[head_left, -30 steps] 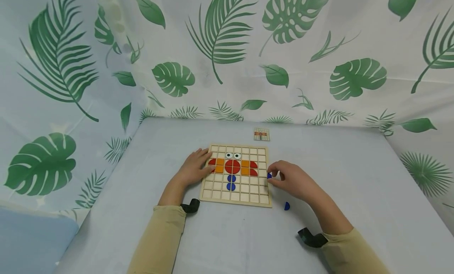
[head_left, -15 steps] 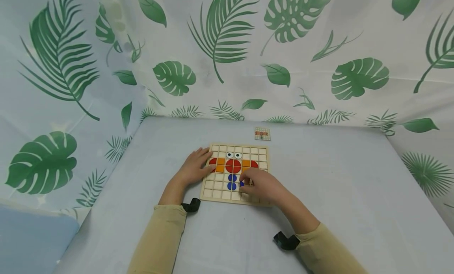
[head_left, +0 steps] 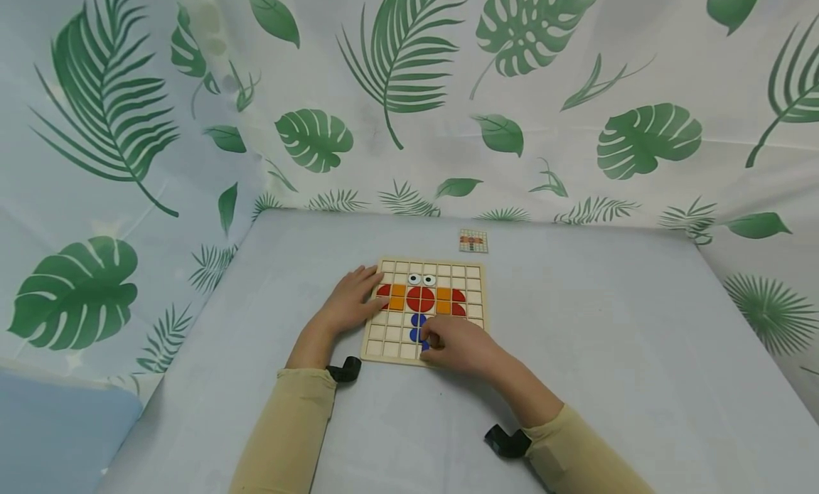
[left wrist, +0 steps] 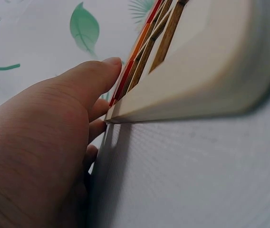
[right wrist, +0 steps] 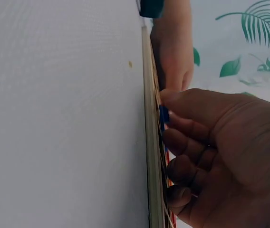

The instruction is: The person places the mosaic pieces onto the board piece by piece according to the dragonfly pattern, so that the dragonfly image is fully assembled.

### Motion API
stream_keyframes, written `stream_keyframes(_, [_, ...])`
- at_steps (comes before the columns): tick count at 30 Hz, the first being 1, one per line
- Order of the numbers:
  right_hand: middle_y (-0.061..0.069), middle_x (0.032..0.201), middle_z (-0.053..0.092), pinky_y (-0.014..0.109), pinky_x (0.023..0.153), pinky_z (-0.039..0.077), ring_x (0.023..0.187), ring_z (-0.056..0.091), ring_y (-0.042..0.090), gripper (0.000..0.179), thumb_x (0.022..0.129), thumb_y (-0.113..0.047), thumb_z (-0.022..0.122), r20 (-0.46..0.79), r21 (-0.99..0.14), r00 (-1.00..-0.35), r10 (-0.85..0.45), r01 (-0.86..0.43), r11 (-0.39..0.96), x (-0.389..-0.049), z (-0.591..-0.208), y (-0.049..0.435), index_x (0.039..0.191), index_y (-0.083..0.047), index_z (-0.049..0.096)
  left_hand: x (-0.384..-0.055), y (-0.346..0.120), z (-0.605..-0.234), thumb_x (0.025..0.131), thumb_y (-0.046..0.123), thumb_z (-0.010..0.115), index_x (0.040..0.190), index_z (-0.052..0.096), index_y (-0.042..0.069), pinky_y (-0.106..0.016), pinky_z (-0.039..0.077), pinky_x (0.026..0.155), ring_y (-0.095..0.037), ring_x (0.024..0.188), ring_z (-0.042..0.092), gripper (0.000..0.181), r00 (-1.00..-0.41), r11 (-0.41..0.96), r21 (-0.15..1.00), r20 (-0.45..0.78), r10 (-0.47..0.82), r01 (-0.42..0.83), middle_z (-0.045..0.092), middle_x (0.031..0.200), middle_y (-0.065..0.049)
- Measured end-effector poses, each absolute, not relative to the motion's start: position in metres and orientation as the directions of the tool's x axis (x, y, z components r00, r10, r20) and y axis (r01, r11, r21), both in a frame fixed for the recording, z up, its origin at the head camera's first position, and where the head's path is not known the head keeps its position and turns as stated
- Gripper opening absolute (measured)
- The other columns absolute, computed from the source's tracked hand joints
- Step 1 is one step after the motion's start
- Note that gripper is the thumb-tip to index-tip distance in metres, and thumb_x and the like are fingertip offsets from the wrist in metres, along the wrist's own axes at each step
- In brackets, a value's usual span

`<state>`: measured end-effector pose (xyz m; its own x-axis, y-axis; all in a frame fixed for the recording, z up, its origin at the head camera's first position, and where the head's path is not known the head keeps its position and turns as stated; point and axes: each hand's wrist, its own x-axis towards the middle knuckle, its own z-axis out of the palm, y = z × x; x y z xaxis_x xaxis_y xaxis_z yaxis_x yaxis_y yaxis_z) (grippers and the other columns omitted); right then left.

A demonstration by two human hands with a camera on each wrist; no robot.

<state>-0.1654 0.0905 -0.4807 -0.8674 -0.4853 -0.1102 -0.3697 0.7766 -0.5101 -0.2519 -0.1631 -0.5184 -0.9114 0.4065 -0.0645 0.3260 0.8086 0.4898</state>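
A wooden grid board lies on the table with coloured pieces set in its squares. Two eye pieces, a red circle, orange squares and red rounded pieces form a figure, with blue half-circles below. My left hand rests at the board's left edge, thumb on its rim in the left wrist view. Over the lower middle squares, my right hand pinches a blue half-circle piece between thumb and index finger. Part of the board's lower right is hidden beneath this hand.
A small pattern card with a similar figure lies beyond the board. Leaf-printed cloth hangs behind and at the sides of the white-covered table. A black wrist device sits at each sleeve.
My right hand has carried the blue half-circle from the board's right edge leftward to its lower middle. The loose blue half-circle on the table is now out of sight. My left hand stays put.
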Motion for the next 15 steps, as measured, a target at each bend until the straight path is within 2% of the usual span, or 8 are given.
stream_keyframes(10, [-0.008,0.072,0.053,0.026,0.061,0.041,0.069,0.049,0.008,0.024,0.083,-0.033,0.079,-0.097,-0.497,-0.859,-0.503,-0.396,0.772,-0.1649,-0.482,0.0906,0.096,-0.018,0.066,-0.2518,-0.1634,-0.5179,0.1,0.047,0.052,0.155,0.035,0.014,-0.048,0.009,0.128,-0.03,0.154,0.014,0.066,-0.91,0.805,0.491,-0.059,0.411,0.332,0.026,0.164,-0.006])
stream_keyframes(15, [-0.008,0.073,0.054,0.025,0.062,0.042,0.069,0.049,0.008,0.018,0.085,-0.031,0.076,-0.089,-0.501,-0.854,-0.512,-0.406,0.764,-0.1653,-0.4815,0.0917,0.094,-0.019,0.066,-0.2522,-0.1635,-0.518,0.1,0.046,0.053,0.155,0.035,0.014,-0.048,0.009,0.128,-0.03,0.154,0.015,0.065,-0.909,0.803,0.493,-0.058,0.414,0.334,0.026,0.164,-0.006])
